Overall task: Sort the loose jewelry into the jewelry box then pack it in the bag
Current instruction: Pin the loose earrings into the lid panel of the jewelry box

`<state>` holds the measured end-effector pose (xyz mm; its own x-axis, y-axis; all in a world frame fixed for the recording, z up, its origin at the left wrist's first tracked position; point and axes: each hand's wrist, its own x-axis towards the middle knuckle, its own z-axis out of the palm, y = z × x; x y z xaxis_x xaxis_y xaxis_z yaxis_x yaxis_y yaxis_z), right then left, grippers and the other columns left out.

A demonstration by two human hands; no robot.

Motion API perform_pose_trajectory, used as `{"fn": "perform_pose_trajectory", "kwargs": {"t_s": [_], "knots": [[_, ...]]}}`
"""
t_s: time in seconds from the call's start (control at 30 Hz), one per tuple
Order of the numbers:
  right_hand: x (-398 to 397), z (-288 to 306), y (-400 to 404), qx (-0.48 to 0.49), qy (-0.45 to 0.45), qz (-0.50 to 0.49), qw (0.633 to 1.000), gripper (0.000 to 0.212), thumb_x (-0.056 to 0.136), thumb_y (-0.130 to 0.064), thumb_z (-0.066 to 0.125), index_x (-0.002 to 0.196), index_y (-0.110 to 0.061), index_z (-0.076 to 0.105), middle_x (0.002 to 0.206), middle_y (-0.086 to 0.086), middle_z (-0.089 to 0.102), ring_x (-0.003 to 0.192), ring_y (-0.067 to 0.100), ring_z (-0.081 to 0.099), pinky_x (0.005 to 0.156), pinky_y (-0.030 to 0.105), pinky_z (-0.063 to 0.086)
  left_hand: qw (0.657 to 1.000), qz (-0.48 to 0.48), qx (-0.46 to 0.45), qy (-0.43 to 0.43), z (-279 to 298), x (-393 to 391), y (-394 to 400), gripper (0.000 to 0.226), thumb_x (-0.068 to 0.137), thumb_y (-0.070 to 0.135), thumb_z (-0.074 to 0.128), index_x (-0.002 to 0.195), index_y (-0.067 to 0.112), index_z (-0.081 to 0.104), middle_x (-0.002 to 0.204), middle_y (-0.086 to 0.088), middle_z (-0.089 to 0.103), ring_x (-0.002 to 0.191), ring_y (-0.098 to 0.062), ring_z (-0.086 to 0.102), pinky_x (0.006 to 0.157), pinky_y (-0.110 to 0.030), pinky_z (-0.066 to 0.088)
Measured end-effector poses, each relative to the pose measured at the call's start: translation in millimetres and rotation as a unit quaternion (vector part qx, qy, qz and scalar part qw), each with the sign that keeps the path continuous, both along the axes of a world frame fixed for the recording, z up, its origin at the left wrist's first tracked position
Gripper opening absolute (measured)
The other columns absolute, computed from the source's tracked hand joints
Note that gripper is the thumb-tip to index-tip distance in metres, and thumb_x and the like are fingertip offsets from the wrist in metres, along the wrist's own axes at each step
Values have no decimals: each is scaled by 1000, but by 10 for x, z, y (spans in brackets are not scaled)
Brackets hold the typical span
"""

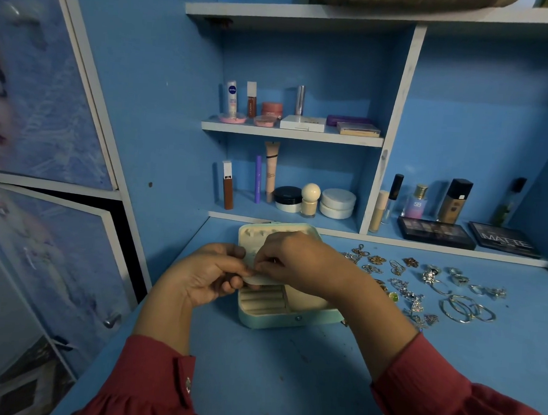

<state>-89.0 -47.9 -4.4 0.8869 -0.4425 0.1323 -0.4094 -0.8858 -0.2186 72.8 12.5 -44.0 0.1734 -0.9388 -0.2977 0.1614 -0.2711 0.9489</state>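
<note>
Nearest the camera: two dark red sleeves [146, 382], cuffs at the wrists, forearms reaching forward over the blue table [265, 373].

Left hand [204, 275]: at the left edge of the jewelry box [279, 313], fingers curled, thumb and fingertips pinching a small cream insert panel [255, 279] held just above the box's front compartments.

Right hand [298, 260]: directly over the box, fingers curled down, fingertips pinching at the same cream panel, meeting the left thumb. Item between the right fingertips too small to identify.

Jewelry box: pale mint, lid [274, 236] open and tilted back, cream interior. Ring-roll slots [262, 298] visible at front left, one open compartment at front right. Snap button at centre of the front wall. Resting on the table, centre of view.

Loose jewelry [422, 283]: spread on the table right of the box, well apart from the left hand. Earrings and pendants nearest the box, rings farther right, several thin silver hoops [467, 310] at front right.

Behind the table: blue shelf unit [291, 133] with cosmetics tubes, jars and compacts. Two dark eyeshadow palettes [435, 231] flat on the lower right ledge, perfume bottles behind them.

Left side: cabinet doors [42, 97] with printed picture panels.
</note>
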Motion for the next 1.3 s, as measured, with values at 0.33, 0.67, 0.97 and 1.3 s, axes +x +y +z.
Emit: {"fn": "perform_pose_trajectory", "kwargs": {"t_s": [0.33, 0.67, 0.97, 1.3], "knots": [[20, 7, 18, -10, 18, 11, 1000, 24, 96, -26, 49, 105, -16, 70, 102, 3, 65, 94, 19, 56, 84, 37, 46, 1000, 19, 9, 1, 5, 2, -4, 27, 84, -17, 49, 88, 10, 47, 48, -3, 50, 33, -7, 42, 29, -13, 30], [-26, 4, -14, 85, -43, -19, 995, 19, 92, -23, 57, 103, -15, 70, 101, -1, 69, 90, 11, 59, 83, 28, 48, 1000, 14, 13, 3, 34, -21, 19, 26, 84, -16, 50, 88, 9, 47, 68, -17, 52, 33, -6, 43, 29, -13, 30], [18, -33, -14, 90, -37, -17, 995, 16, 90, -22, 60, 99, -17, 71, 98, -2, 69, 88, 12, 59, 82, 29, 48, 999, 26, 19, 9, 55, -47, 24, 27, 84, -17, 47, 88, 9, 46, 46, -8, 55, 31, -7, 43, 28, -12, 29], [56, -70, -45, 79, -29, -2, 996, 14, 88, -20, 62, 97, -18, 72, 85, -10, 58, 79, 8, 52, 71, 19, 39, 999, 37, 25, 7, 35, -26, 3, 28, 82, -18, 47, 89, 8, 47, 49, -7, 52, 31, -8, 44, 28, -12, 28]]}}
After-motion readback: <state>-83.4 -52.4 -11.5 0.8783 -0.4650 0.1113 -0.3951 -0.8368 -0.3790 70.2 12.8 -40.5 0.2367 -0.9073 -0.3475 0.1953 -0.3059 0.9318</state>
